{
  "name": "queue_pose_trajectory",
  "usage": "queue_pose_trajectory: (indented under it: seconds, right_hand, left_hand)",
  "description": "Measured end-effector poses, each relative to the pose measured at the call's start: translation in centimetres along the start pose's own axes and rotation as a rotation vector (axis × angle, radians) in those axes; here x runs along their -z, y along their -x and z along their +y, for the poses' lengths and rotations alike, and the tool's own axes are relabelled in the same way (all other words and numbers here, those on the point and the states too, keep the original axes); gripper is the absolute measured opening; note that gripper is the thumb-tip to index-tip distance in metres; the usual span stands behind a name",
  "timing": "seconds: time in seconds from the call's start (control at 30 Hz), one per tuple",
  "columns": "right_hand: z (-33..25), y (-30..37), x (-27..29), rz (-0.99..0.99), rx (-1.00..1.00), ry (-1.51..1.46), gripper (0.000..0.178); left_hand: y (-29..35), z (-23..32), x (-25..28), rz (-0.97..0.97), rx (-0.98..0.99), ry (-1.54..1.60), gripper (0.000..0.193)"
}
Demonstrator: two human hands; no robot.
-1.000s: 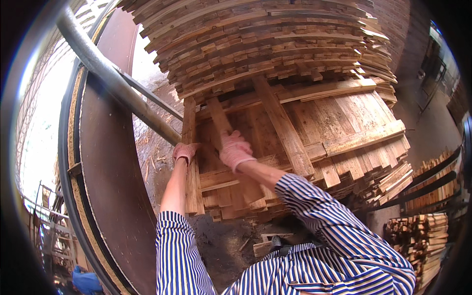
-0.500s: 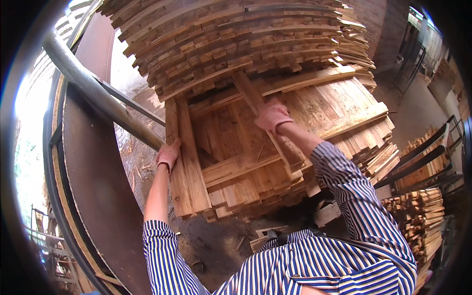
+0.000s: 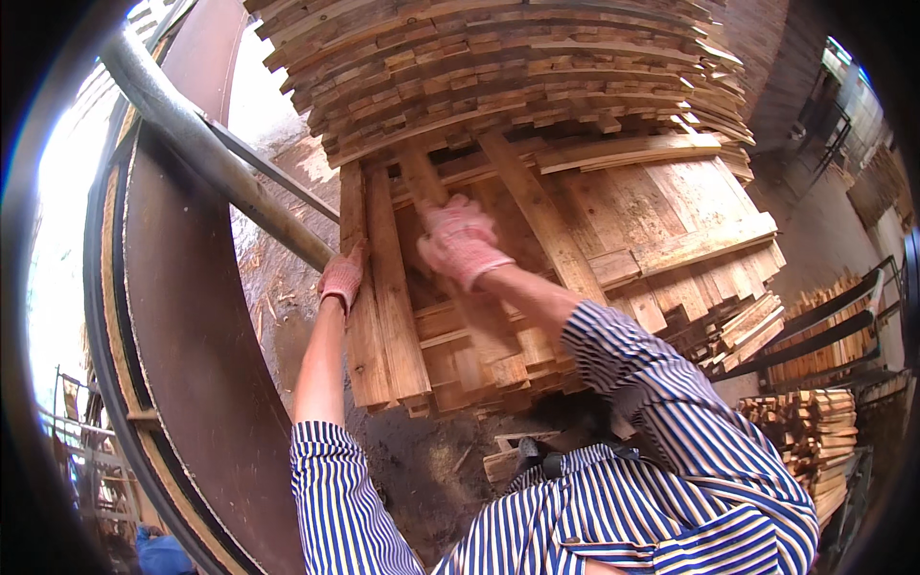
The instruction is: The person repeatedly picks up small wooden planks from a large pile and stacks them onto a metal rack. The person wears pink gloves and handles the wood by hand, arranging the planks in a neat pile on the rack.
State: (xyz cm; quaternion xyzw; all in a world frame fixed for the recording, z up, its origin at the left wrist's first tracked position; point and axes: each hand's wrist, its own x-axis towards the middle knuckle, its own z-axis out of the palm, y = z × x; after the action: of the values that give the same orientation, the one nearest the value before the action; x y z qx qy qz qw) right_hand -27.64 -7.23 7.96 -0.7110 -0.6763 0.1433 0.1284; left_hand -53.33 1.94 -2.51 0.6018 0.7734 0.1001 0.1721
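Note:
My right hand [image 3: 463, 240], in a pink knit glove and smeared by motion, is closed round a wooden plank [image 3: 419, 174] slanting over the stack. At the stack's left side my gloved left hand [image 3: 342, 275] grips the outer edge of a wooden plank [image 3: 367, 359]; its far fingers are hidden. A second plank [image 3: 390, 278] lies close against that one on the right. Another loose plank [image 3: 541, 211] lies aslant to the right of my right hand. Beneath them is a layered stack of flat boards [image 3: 671, 206] with crosswise strips.
A tall pile of layered boards [image 3: 498, 72] rises behind the stack. To the left, a thick metal pipe [image 3: 216, 158] slants down beside a curved brown panel [image 3: 187, 316]. Bundles of short wood [image 3: 805, 436] and dark metal bars [image 3: 815, 331] stand at the right.
My right hand has moved left with a plank, toward the planks at my left hand. Another plank stays lying aslant to its right. My left hand keeps its place at the stack's edge.

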Motion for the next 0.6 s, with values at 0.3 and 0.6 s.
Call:
queue_pose_trajectory:
  seconds: [0.3,0.6]
  right_hand:
    - [-3.4,-3.3,-5.0,-0.139,0.302,-0.099,0.058]
    - [12.3,-3.0,-2.2,0.049,-0.189,0.201,0.079]
  left_hand:
    - [-0.9,-2.9,2.2,-0.108,-0.221,0.104,0.057]
    - [-0.3,-0.4,3.7,-0.418,-0.329,0.478,0.053]
